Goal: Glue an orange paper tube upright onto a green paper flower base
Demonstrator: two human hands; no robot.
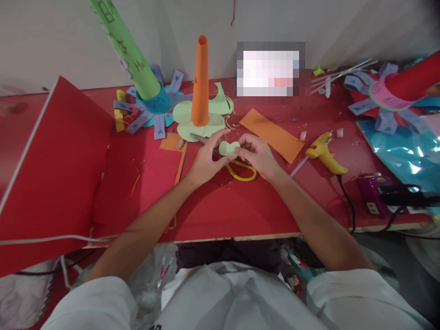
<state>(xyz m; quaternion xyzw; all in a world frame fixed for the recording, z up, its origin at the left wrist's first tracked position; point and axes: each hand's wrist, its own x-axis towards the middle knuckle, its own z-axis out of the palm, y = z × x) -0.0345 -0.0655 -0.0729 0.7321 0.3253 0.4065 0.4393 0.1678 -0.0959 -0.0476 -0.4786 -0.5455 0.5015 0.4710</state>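
Observation:
Between my two hands is a small light-green paper cutout [229, 148] with rounded lobes, somewhat like a heart. My left hand [210, 158] pinches its left side, and my right hand [256, 153] grips its right edge with thumb and fingers. Under my hands lies a pair of scissors with a yellow handle [242, 176], its blades partly hidden by my left hand. Just beyond stands an orange paper cone [200, 87] on a pale-green petal-shaped paper base [184, 112]. An orange paper strip [271, 135] rests beyond my right hand.
A yellow glue gun [326, 151] lies to the right with its cord near a purple power box [373, 195]. A green paper tube [134, 59] stands at left, and a red tube [415, 75] at far right. A red board [58, 174] rises at left.

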